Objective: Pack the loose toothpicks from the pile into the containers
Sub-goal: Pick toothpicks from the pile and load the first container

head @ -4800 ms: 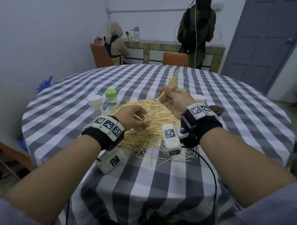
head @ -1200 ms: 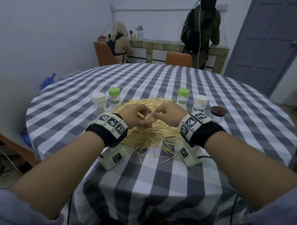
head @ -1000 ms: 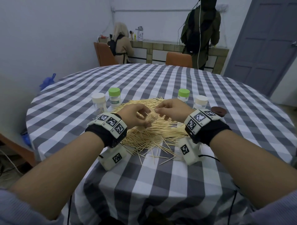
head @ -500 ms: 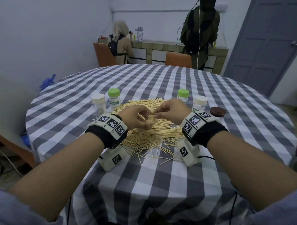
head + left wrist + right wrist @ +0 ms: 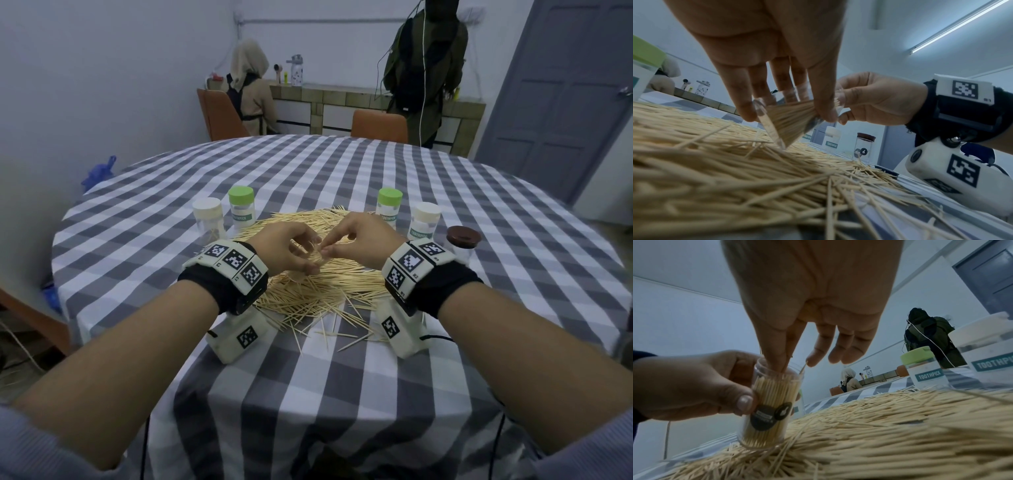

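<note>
left hand [image 5: 694,386]: grips clear jar [image 5: 770,404], base on toothpick pile [image 5: 318,281], steady for loading
right hand [image 5: 813,313]: thumb and forefinger pinched inside the jar mouth, seating picks upright
pile: mid-counter [image 5: 308,394], capped containers [image 5: 241,212] behind

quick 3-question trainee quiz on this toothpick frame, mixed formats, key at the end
1. True or false: the left hand grips a clear container packed with toothpicks.
2. Where are the right hand's thumb and forefinger? A) in the container's open mouth B) on a green lid C) flat on the tablecloth
3. Fill in: the container's base sits on the loose toothpick ____.

Key: 1 true; 2 A; 3 pile
</note>
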